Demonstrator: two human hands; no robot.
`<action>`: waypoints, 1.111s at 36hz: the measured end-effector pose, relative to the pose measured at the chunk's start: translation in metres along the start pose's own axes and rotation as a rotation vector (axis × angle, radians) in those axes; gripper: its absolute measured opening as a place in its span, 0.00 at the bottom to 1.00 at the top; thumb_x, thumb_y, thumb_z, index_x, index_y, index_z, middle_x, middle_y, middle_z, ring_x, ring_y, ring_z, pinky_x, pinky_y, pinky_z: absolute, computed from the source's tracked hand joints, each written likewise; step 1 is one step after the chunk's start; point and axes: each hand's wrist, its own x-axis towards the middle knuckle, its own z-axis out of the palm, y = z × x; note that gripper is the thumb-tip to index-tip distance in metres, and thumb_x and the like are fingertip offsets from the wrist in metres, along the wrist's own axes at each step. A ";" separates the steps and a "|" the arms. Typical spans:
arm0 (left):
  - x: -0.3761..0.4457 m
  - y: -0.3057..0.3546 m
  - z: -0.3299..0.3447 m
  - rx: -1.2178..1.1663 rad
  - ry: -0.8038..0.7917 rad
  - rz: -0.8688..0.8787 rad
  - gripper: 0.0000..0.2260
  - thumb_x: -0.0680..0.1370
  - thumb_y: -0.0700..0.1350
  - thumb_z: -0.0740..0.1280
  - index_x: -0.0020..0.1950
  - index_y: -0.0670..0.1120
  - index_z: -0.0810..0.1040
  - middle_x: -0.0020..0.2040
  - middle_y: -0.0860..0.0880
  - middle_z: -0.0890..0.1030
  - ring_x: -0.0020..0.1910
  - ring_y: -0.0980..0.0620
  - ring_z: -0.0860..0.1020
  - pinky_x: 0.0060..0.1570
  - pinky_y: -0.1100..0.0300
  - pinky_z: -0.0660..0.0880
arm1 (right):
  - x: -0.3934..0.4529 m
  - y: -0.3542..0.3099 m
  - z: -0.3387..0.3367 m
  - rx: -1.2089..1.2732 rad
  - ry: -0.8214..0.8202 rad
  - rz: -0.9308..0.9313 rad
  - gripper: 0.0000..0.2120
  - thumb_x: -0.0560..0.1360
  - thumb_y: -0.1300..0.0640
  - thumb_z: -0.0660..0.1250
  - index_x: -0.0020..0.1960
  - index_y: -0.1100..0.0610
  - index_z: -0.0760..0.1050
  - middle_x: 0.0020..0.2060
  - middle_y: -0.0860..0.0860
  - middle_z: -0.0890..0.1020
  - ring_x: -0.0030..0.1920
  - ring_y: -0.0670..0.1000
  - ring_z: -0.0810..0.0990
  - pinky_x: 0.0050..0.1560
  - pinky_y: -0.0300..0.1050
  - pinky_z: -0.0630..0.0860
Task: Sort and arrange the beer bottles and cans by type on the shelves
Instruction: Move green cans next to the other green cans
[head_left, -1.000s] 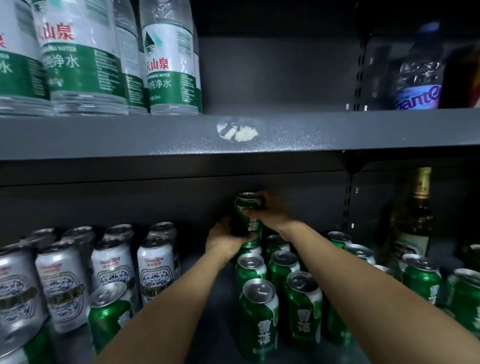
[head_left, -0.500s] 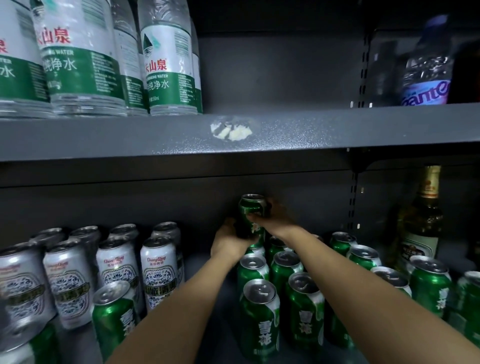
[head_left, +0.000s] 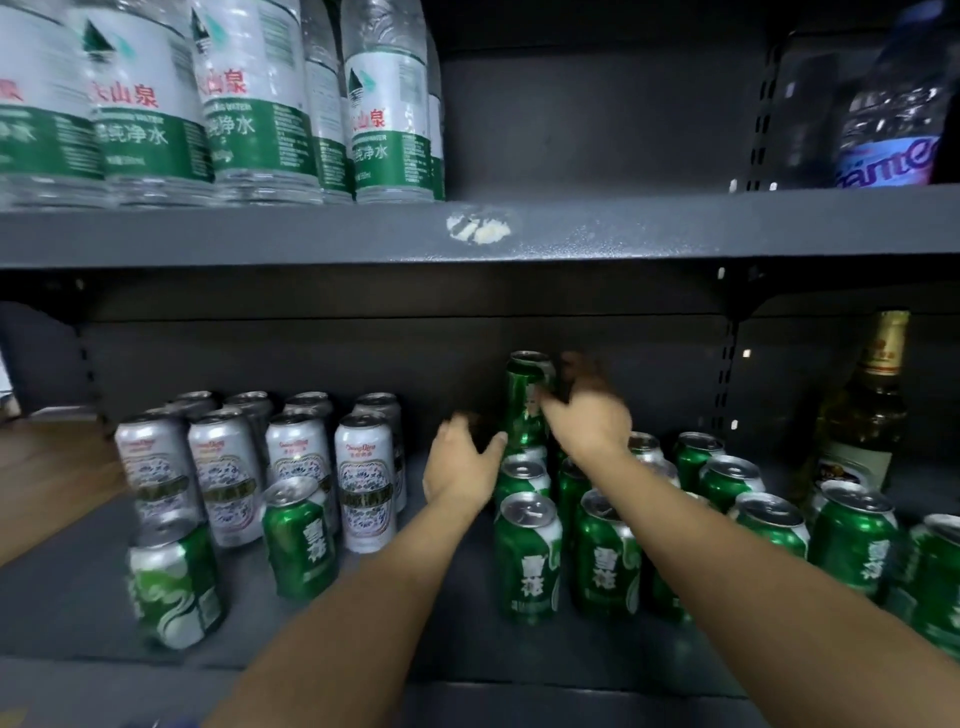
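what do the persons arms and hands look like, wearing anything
Both forearms are bare from the bottom of the view up to the wrists: no sleeves show. The left hand and right hand wear no gloves. No watch, bracelet or ring is visible, though the right hand is motion-blurred, so small details there cannot be told.

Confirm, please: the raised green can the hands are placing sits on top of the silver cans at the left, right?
Not quite: the head view shows the raised green can stacked on the green cans, not the silver cans; both the left hand and right hand are at it.
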 end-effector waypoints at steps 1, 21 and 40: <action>-0.008 -0.001 -0.007 0.035 0.045 0.019 0.18 0.77 0.53 0.67 0.64 0.46 0.74 0.61 0.46 0.76 0.61 0.46 0.74 0.55 0.52 0.74 | -0.008 -0.010 -0.003 -0.005 0.054 -0.053 0.24 0.77 0.47 0.66 0.70 0.52 0.67 0.61 0.56 0.78 0.58 0.60 0.78 0.52 0.48 0.73; -0.044 -0.136 -0.109 -0.386 0.149 -0.488 0.40 0.65 0.44 0.81 0.71 0.48 0.61 0.68 0.39 0.72 0.65 0.41 0.72 0.65 0.45 0.70 | -0.126 -0.096 0.069 0.083 -0.197 -0.371 0.10 0.78 0.58 0.59 0.58 0.53 0.74 0.51 0.49 0.79 0.52 0.52 0.77 0.47 0.45 0.70; -0.041 -0.012 -0.090 -0.344 0.116 -0.017 0.22 0.64 0.59 0.76 0.52 0.53 0.74 0.46 0.56 0.82 0.49 0.51 0.81 0.52 0.55 0.77 | -0.092 -0.058 0.018 0.033 -0.329 -0.236 0.46 0.71 0.44 0.71 0.79 0.52 0.47 0.71 0.52 0.68 0.69 0.55 0.66 0.66 0.51 0.68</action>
